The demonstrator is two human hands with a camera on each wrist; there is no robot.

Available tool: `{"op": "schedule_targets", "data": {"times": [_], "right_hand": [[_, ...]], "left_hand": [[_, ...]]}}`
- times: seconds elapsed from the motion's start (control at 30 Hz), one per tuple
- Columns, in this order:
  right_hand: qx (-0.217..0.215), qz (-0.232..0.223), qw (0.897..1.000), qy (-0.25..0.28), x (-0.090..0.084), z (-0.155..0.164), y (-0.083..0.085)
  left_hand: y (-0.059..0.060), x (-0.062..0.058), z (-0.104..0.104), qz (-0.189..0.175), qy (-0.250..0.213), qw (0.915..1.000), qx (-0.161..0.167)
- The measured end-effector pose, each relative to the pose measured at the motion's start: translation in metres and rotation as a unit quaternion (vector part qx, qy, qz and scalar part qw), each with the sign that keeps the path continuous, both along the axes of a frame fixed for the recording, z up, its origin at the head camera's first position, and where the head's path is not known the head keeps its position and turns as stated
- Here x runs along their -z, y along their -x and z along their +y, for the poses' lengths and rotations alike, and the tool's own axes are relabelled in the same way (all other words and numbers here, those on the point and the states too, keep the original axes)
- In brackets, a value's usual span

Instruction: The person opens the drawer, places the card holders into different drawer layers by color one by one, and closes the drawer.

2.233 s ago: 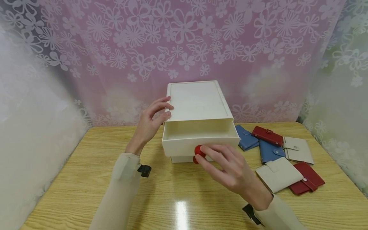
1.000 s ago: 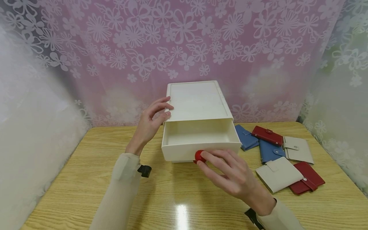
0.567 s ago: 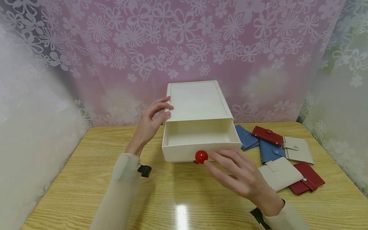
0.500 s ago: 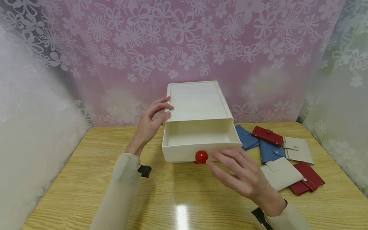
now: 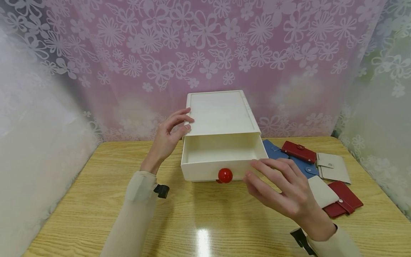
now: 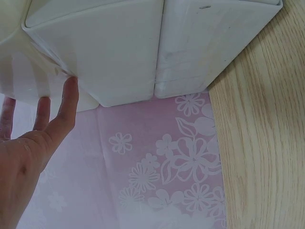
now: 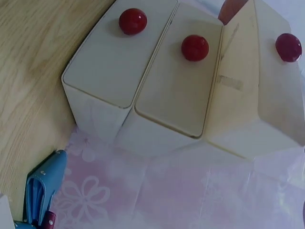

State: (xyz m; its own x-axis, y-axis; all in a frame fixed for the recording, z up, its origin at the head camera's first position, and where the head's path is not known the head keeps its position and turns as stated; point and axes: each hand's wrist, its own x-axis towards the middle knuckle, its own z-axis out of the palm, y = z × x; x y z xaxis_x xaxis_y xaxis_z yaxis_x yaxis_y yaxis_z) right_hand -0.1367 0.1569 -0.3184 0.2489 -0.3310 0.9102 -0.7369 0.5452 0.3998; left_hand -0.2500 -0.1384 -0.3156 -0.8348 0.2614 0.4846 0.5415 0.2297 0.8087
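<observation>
A: Where is the drawer [image 5: 202, 172]?

B: At the top level of the cabinet [image 5: 221, 114], standing partway out of its front with the inside showing

A: Where would you take hold of it?

B: By the red knob [image 5: 225, 175] in the middle of its front. That's round and glossy, so perhaps slippery; I'd pinch it well behind the ball. The drawer looks like thin, stiff plastic, light I'd guess, and a straight pull or push should keep it from jamming

A: Is anyone gripping that knob?

B: No, the right hand [image 5: 287, 191] is apart from it, before the cabinet's right side, fingers loosely bent and parted, with nothing in its grasp. Whether a fingertip brushes the drawer front, I can't tell

A: And the left hand [image 5: 165, 137]?

B: Fingertips and thumb rest on the cabinet's upper left edge, spread, not wrapped round anything. A sensible spot for steadying, since a light cabinet could slide

A: What's under the drawer?

B: A middle drawer [image 7: 178, 90] and a bottom drawer [image 7: 112, 59], both looking closed in the cabinet

A: Further out?

B: Red, blue and white wallets [image 5: 298, 151] lie on the tabletop [image 5: 128, 221], right of the cabinet, some overlapping, and a flowered curtain [image 5: 205, 53] hangs behind it
</observation>
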Motion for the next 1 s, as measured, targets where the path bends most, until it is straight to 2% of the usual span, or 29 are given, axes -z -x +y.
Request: {"op": "schedule_targets", "data": {"times": [0.23, 0.63, 1.0], "right_hand": [[0.020, -0.027, 0.999, 0.003, -0.001, 0.013, 0.001], [0.047, -0.044, 0.998, 0.016, -0.002, 0.028, 0.004], [0.067, -0.074, 0.993, 0.060, -0.001, 0.051, 0.009]], "left_hand": [[0.000, 0.000, 0.000, 0.001, 0.001, 1.0000, 0.000], [0.001, 0.001, 0.000, 0.004, 0.002, 1.0000, 0.001], [0.000, 0.000, 0.000, 0.000, 0.002, 1.0000, -0.002]]}}
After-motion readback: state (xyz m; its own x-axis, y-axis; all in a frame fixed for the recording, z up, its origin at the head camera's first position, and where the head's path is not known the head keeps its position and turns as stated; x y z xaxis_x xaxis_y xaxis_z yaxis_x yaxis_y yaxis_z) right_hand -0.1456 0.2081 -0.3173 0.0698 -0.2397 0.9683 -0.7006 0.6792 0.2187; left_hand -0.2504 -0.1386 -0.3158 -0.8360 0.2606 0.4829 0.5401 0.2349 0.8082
